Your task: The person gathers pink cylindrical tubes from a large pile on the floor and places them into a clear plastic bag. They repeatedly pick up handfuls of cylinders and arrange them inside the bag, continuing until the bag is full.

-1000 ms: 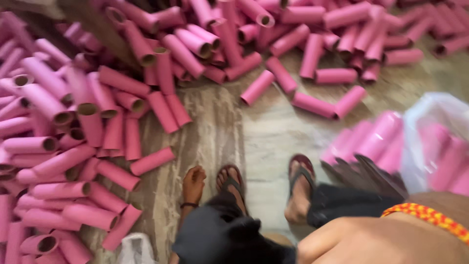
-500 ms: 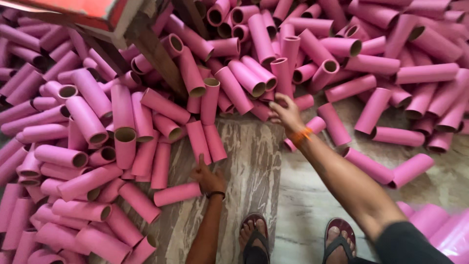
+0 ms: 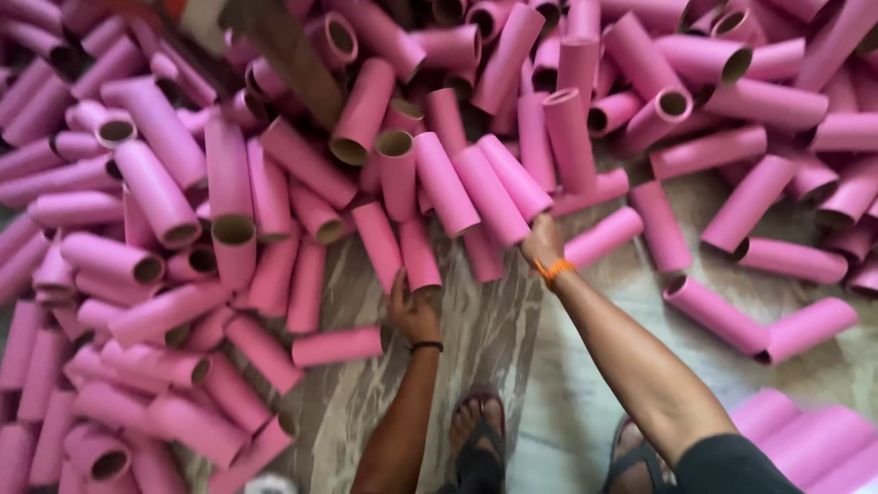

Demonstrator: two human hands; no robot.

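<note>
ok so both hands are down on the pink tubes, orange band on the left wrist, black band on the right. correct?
Not quite: the bands are swapped. The head view shows the orange band on the right hand and the black band on the left hand. Both hands are down on the pink tubes.

Both arms stretched forward, left hand [image 3: 413,311] curled, right hand [image 3: 541,242] — grip closed

Workshop or small factory floor, heaps of pink cardboard tubes [image 3: 366,110] on worn floor [image 3: 494,338]

Bare floor [image 3: 512,366] strip open; pink tubes [image 3: 274,229] crowd around.
</note>
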